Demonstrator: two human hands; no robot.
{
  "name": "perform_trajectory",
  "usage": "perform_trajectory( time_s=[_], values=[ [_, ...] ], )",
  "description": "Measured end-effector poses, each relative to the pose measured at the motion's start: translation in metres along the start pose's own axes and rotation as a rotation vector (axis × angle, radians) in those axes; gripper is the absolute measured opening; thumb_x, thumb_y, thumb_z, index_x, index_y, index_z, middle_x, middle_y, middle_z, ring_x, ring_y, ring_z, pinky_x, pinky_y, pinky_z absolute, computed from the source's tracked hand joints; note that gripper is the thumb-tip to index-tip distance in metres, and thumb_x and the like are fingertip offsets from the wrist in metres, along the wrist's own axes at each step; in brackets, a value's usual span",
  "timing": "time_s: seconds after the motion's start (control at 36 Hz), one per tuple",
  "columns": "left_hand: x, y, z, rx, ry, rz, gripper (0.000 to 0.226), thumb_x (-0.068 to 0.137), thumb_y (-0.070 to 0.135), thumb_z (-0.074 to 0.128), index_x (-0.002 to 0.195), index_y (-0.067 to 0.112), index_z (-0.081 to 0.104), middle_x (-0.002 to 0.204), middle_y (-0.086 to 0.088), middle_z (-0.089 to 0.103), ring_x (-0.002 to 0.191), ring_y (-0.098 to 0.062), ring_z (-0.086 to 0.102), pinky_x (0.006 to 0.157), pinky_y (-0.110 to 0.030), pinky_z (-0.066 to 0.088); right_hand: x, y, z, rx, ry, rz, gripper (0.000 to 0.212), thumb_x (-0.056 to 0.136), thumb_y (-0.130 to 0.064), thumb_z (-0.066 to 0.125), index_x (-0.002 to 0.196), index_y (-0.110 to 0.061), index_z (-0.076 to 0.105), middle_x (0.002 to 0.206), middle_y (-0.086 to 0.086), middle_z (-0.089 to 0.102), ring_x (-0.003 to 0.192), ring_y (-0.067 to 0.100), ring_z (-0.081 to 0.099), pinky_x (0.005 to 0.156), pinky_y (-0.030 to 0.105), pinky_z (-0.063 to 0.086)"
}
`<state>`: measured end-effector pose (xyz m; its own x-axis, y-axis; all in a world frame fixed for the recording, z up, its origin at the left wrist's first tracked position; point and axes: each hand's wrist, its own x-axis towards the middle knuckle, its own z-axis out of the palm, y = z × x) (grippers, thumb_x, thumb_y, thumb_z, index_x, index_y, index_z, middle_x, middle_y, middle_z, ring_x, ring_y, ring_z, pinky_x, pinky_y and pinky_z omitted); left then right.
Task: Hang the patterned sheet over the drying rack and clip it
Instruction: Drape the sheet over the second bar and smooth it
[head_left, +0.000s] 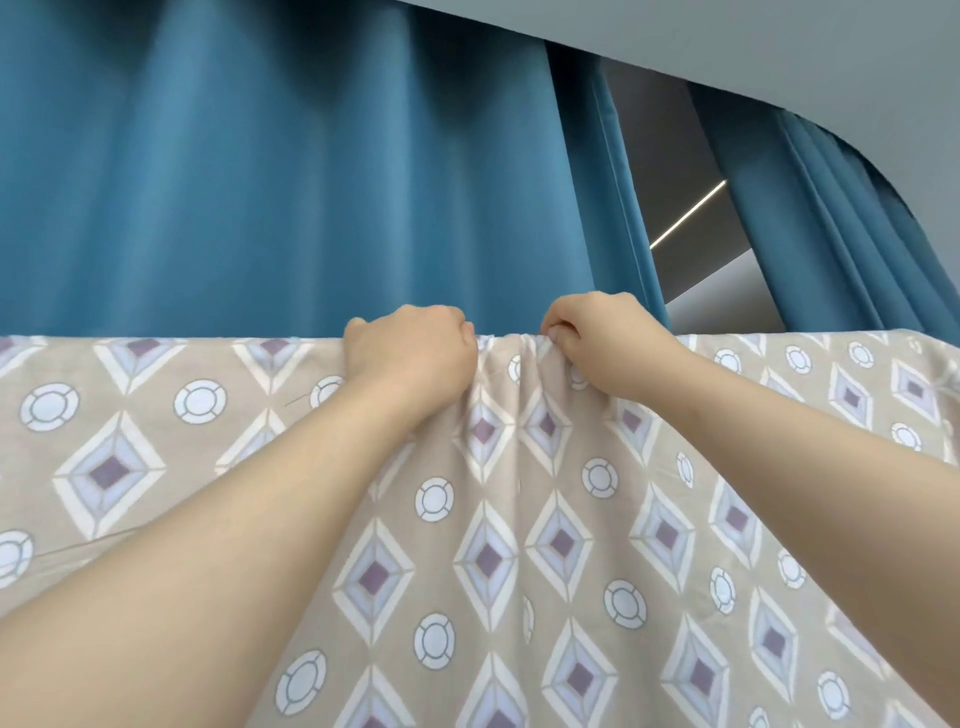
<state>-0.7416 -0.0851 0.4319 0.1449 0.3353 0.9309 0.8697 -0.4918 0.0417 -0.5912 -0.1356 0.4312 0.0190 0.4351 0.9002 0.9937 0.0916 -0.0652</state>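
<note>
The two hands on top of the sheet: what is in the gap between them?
In the head view, only the top edge of the patterned sheet, bunched into folds, lies between the left hand and the right hand.

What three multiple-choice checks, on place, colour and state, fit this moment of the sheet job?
1. Where on the patterned sheet are the left hand and right hand?
A. bottom hem
B. side corner
C. top edge

2. What colour is the curtain behind?
A. blue
B. red
C. white

3. How is the right hand's grip?
A. flat and open
B. pinching bunched fabric
C. holding a clip

Answers: 1 C, both hands sit where the sheet folds over the top; 2 A, blue folds fill the background; 3 B, fingers curl on gathered fabric and no clip shows.
</note>
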Motion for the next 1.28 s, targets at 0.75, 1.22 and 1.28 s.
perform_trajectory(
  time_s=[0.75,1.22,1.28],
  values=[
    [-0.004,0.036,-0.008,0.17,-0.113,-0.197,0.044,0.097,0.038,0.018,0.072,0.02,0.049,0.087,0.002,0.056,0.087,-0.023,0.047,0.088,-0.039,0.026,-0.008,0.088,-0.01,0.03,0.088,0.001,0.03,0.099,-0.016,0.031,0.109,-0.006,0.057,0.106,0.016,0.064,0.101,0.035,0.052,0.085,0.039,0.042],
    [0.015,0.086,-0.011,-0.045,-0.005,0.046,0.036,0.098,0.028,0.037,0.064,0.017,0.045,0.065,0.003,0.049,0.077,-0.025,0.046,0.075,-0.032,0.028,-0.012,0.1,-0.038,-0.137,0.215,0.103,0.022,0.094,-0.008,0.032,0.101,-0.013,0.052,0.101,0.009,0.063,0.085,0.029,0.045,0.077,0.034,0.026],
    [0.009,0.09,-0.004,-0.032,0.019,0.088,0.031,0.099,0.03,0.033,0.075,0.022,0.051,0.075,0.004,0.055,0.087,-0.025,0.05,0.077,-0.032,0.025,-0.018,0.103,-0.038,-0.117,0.206,0.117,0.025,0.095,-0.011,0.03,0.105,-0.014,0.052,0.103,0.007,0.063,0.093,0.03,0.049,0.084,0.036,0.028]
  ],
)
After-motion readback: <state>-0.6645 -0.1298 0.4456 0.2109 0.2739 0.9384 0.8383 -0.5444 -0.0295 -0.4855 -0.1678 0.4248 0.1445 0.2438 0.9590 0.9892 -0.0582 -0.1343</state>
